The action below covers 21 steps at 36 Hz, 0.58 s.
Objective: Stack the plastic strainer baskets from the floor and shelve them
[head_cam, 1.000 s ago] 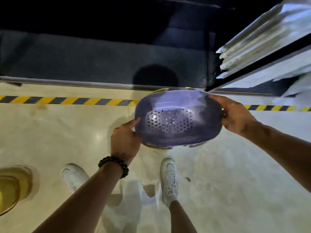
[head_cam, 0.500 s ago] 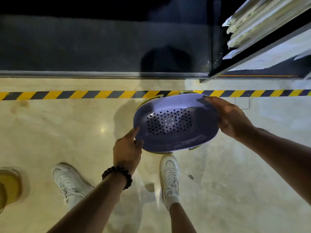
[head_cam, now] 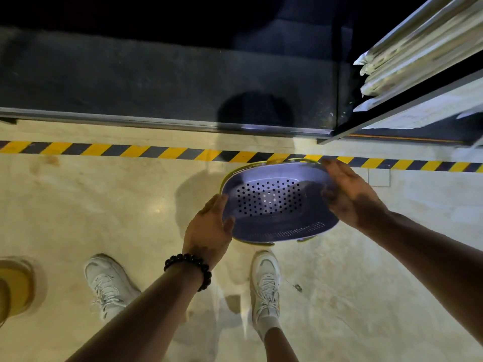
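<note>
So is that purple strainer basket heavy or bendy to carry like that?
Probably light: the purple strainer basket is thin, hole-riddled plastic, held off the floor only by the left hand and right hand on opposite sides. It keeps its oval shape, so likely fairly stiff. The smooth walls might slip.

We count two hands: left hand (head_cam: 209, 228), right hand (head_cam: 349, 197), each pressed to one side of basket stack. We count two baskets at least: purple strainer basket (head_cam: 277, 205) on top, yellow-green basket rim (head_cam: 300, 161) peeking out beneath; whether more sit nested under it, we cannot tell. One beaded bracelet (head_cam: 189, 267), on left wrist. Two white sneakers: left sneaker (head_cam: 107, 283), right sneaker (head_cam: 265, 283). One hazard stripe (head_cam: 104, 150) across floor. One yellowish object (head_cam: 14, 286) at left edge, cut off.
</note>
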Each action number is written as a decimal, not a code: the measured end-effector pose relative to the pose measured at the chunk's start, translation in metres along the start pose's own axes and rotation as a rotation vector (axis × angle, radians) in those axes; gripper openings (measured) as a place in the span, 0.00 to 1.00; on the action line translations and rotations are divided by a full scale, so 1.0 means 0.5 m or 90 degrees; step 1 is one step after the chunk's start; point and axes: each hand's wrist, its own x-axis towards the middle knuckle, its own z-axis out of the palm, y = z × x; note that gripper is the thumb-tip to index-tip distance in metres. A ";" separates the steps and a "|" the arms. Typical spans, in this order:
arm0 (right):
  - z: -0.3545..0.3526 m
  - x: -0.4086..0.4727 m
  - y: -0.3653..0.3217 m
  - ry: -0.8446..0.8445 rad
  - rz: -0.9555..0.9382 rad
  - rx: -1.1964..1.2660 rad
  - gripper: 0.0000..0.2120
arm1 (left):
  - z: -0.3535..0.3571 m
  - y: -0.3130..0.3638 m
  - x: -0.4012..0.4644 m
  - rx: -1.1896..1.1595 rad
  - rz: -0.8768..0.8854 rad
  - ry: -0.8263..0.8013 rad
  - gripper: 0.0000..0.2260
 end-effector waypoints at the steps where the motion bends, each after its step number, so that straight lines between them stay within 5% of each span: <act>1: -0.008 0.003 -0.025 -0.001 0.009 -0.041 0.26 | -0.020 0.007 -0.001 0.014 0.011 0.009 0.24; 5: -0.043 0.010 -0.149 0.018 0.035 -0.135 0.31 | -0.120 0.038 -0.012 0.037 0.045 0.044 0.28; 10: -0.101 0.013 -0.324 0.095 -0.087 -0.349 0.40 | -0.283 0.062 -0.037 0.192 0.099 0.092 0.31; 21: -0.245 -0.071 -0.878 0.093 -0.232 -0.466 0.35 | -0.791 0.023 -0.217 0.324 0.027 0.276 0.32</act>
